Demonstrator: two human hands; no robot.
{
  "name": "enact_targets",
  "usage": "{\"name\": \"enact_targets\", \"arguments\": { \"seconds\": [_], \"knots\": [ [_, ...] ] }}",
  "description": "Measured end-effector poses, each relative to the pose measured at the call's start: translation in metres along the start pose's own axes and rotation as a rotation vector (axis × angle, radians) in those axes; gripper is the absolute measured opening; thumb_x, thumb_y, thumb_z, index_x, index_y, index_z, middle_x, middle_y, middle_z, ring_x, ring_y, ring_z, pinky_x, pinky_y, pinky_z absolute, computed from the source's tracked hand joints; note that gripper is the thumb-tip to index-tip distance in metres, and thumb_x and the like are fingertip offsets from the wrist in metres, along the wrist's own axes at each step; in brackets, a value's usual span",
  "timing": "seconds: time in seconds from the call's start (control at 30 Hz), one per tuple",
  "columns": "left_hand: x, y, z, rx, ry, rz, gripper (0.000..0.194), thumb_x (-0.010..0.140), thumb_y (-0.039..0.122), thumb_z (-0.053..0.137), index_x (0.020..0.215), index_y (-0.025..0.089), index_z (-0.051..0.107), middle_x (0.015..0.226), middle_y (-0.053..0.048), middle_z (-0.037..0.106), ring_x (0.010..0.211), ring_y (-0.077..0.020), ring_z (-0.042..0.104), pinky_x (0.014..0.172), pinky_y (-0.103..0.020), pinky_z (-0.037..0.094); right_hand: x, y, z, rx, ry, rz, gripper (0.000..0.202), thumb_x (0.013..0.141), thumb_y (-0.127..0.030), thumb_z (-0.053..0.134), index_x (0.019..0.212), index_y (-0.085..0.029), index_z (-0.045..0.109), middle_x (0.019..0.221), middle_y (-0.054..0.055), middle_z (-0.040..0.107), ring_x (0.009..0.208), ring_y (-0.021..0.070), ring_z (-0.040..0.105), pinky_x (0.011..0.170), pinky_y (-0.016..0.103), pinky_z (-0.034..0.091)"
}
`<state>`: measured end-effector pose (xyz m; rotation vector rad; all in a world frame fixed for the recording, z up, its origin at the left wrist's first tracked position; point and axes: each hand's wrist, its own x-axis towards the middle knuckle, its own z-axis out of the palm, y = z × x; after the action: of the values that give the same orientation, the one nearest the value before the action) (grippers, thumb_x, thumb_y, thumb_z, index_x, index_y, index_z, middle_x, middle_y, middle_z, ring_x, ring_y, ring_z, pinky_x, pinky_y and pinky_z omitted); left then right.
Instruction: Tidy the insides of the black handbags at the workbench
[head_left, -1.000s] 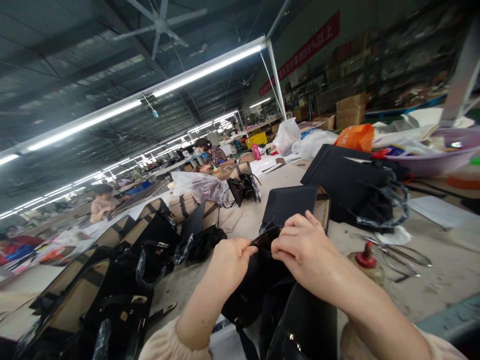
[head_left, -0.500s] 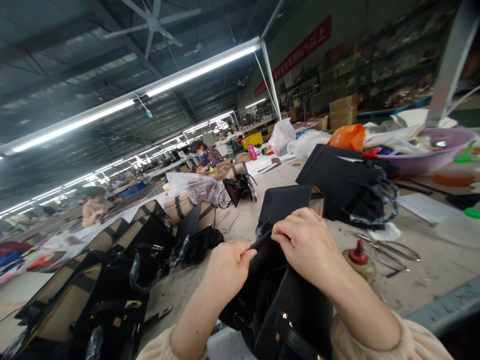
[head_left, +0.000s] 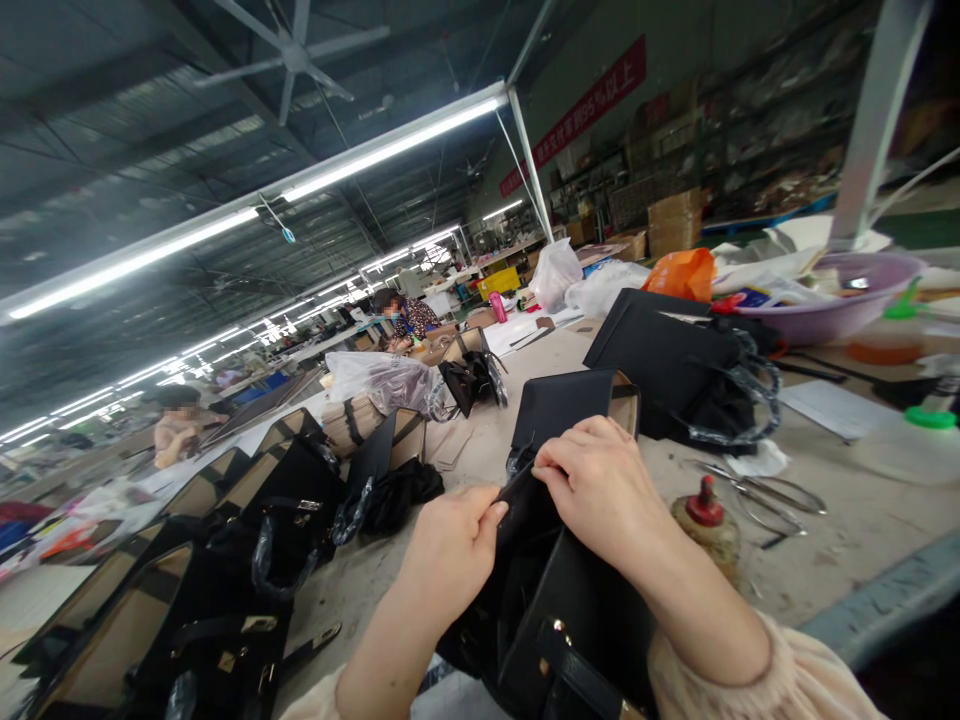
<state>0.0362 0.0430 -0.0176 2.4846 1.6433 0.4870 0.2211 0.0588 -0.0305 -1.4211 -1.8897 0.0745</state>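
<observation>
A black bag (head_left: 577, 610) with a strap and gold-coloured fittings is right in front of me, below my hands. My left hand (head_left: 457, 535) pinches the bag's upper edge between thumb and fingers. Close beside it, my right hand (head_left: 592, 480) is closed on the same edge, a little further up and to the right. A short stretch of dark edge shows between the two hands. The inside of the bag is dark and mostly hidden by my forearms. Just beyond my right hand stands a black panel (head_left: 562, 410) of another bag.
Several black bags (head_left: 247, 500) line the left side. More black bags (head_left: 660, 360), scissors (head_left: 772, 500), a red-capped pot (head_left: 706, 525), a purple basin (head_left: 832, 305) and a green-lidded container (head_left: 911, 445) are on the right. Two people sit further off.
The view has shifted slightly, so the surroundings sit a little further left. Both hands keep their pinch on the bag's edge, with hardly any movement.
</observation>
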Motion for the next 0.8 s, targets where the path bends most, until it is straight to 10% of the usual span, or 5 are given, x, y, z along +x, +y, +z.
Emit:
{"name": "enact_targets", "arguments": {
  "seconds": [0.1,0.43,0.8],
  "knots": [
    [-0.002,0.001,0.002,-0.039,0.025,0.014,0.026,0.092,0.027,0.043,0.106,0.024,0.065,0.093,-0.003,0.070,0.081,-0.0164,0.061,0.072,-0.024,0.039,-0.001,0.001,0.001,0.012,0.007,-0.011,0.015,0.081,-0.020,0.061,0.067,-0.022,0.064,0.072,-0.001,0.065,0.086,0.0198,0.047,0.087,0.036,0.033],
    [0.007,0.010,0.001,0.146,0.006,-0.063,0.031,0.089,0.026,0.045,0.059,0.018,0.049,0.059,0.002,0.054,0.054,-0.0108,0.045,0.055,-0.025,0.025,-0.001,0.001,0.006,0.007,0.062,-0.027,0.016,0.081,-0.019,0.059,0.066,-0.022,0.064,0.070,0.000,0.064,0.084,0.0198,0.047,0.083,0.035,0.033],
    [0.004,0.014,0.005,0.198,0.025,-0.008,0.024,0.093,0.032,0.040,0.081,0.021,0.058,0.070,0.000,0.064,0.062,-0.0139,0.057,0.059,-0.026,0.029,-0.002,0.000,0.006,-0.003,0.080,-0.040,0.017,0.082,-0.020,0.059,0.067,-0.022,0.064,0.070,0.001,0.064,0.082,0.0203,0.048,0.069,0.032,0.034]
  ]
}}
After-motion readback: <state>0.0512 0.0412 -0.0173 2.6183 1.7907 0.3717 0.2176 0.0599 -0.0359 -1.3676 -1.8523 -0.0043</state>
